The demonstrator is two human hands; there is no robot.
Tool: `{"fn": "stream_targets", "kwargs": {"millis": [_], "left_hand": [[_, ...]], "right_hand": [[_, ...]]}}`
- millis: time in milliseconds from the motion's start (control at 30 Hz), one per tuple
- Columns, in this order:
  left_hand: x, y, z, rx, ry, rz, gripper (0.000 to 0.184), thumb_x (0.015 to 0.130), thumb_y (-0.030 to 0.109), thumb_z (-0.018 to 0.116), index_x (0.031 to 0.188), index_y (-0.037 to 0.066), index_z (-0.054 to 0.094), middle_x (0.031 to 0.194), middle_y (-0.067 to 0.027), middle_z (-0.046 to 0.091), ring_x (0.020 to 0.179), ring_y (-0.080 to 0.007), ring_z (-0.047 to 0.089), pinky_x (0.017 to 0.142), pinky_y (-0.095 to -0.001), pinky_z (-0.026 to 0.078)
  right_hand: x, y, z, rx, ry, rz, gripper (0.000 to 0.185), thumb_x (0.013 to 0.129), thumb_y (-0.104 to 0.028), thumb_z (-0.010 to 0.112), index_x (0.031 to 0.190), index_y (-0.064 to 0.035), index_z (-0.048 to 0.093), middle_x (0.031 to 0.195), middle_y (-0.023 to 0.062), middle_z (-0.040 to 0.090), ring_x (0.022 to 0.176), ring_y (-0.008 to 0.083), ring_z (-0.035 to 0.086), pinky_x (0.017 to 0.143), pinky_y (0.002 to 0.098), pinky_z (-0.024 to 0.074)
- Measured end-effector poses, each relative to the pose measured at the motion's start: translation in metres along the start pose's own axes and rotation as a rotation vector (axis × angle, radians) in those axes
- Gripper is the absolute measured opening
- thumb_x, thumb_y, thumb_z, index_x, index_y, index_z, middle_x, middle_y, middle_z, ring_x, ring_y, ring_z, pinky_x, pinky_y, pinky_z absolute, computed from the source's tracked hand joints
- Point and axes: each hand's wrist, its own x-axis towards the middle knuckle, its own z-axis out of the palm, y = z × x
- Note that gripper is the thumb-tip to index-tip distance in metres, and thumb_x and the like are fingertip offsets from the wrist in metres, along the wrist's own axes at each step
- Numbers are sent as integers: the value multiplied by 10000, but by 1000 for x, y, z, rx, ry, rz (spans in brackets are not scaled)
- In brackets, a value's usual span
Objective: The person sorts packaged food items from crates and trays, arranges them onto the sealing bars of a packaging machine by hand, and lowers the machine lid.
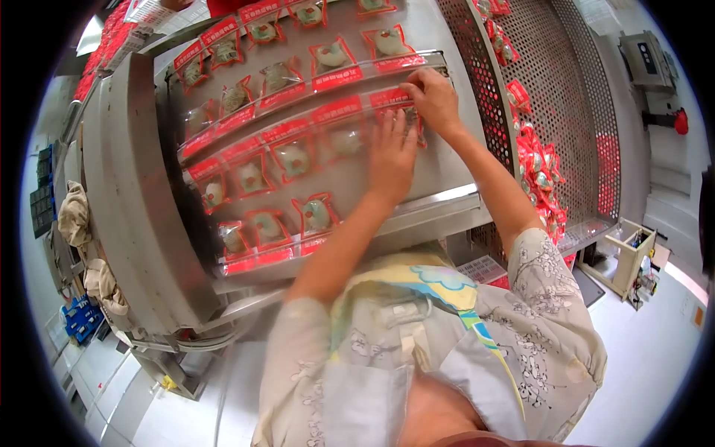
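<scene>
Metal tbl (pixel 439 175), rows of red-edged clear pkts (pixel 291 158) on top, metal bar (pixel 320 99) btwn rows

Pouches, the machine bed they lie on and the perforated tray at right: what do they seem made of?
Pouches: seemingly clear plastic film, red-printed, glossy; contents show through. Machine bed: probably stainless steel, dull grey with soft reflections. Perforated tray: likely metal too, grey with regular holes; exact metal unclear.

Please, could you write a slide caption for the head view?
Left hand and right hand at the end of a row of red-edged clear packets on a metal surface.
</scene>
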Motion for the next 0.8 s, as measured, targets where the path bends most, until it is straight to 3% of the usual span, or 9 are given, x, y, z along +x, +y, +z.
{"fn": "stream_targets", "kwargs": {"millis": [67,167,267,367,500,633,700,767,800], "left_hand": [[-13,10,-18,-71,-29,-13,426,753,98,680,1168,72,591,1337,-150,481,1285,-320,412,1062,-506,304],[-40,11,-57,-216,-112,24,437,730,78,704,1151,70,592,1320,-160,490,1273,-330,425,1046,-516,326],[-68,8,-82,-317,-166,51,381,736,61,696,1106,60,602,1289,-144,515,1249,-335,451,1013,-523,368],[-93,-4,-99,-323,-247,93,368,740,60,694,1097,55,604,1269,-134,534,1252,-337,448,1024,-517,360],[-123,-21,-124,-326,-163,116,380,724,46,693,1093,42,600,1198,-129,563,1171,-338,491,991,-474,388],[-155,-44,-146,-267,-110,71,427,693,31,702,1106,27,595,1101,-123,576,1027,-324,524,895,-425,425],[-162,-52,-150,-215,-105,69,436,684,32,711,1105,25,595,1088,-123,577,1014,-319,527,882,-420,429],[-170,-61,-145,-170,-95,77,378,721,37,657,1095,50,604,980,-109,578,931,-300,537,805,-406,451],[-171,-64,-144,-148,-114,74,361,734,39,637,1092,58,606,951,-104,576,908,-296,539,781,-402,456]], "right_hand": [[-12,10,-7,282,119,37,128,842,-151,662,906,-46,627,806,77,620,717,192,603,633,305,465],[-70,15,-42,101,114,-60,144,860,-58,626,1003,-41,629,830,68,627,682,160,598,612,266,466],[-131,20,-62,139,-341,-62,222,834,-10,580,1046,-40,637,985,131,650,958,299,614,827,353,484],[-155,32,-81,-342,-141,-114,265,845,-66,577,1106,-48,623,1139,119,629,1110,303,555,945,390,443],[-189,37,-96,-349,-83,-12,290,858,-94,588,1141,-35,614,1199,127,610,1189,326,510,1028,399,387],[-189,9,-71,-317,-229,-42,408,909,-239,566,1284,-83,524,1373,95,488,1303,329,393,1086,490,283],[-182,19,-57,-659,-362,1,496,940,-411,469,1336,-113,476,1395,87,463,1325,325,357,1099,511,232],[-166,-10,-65,-840,-313,365,506,943,-442,442,1298,-88,507,1360,120,487,1298,330,380,1077,518,249],[-176,1,-61,-875,-154,332,486,942,-425,453,1270,-74,528,1338,137,500,1278,336,396,1064,510,264]]}}
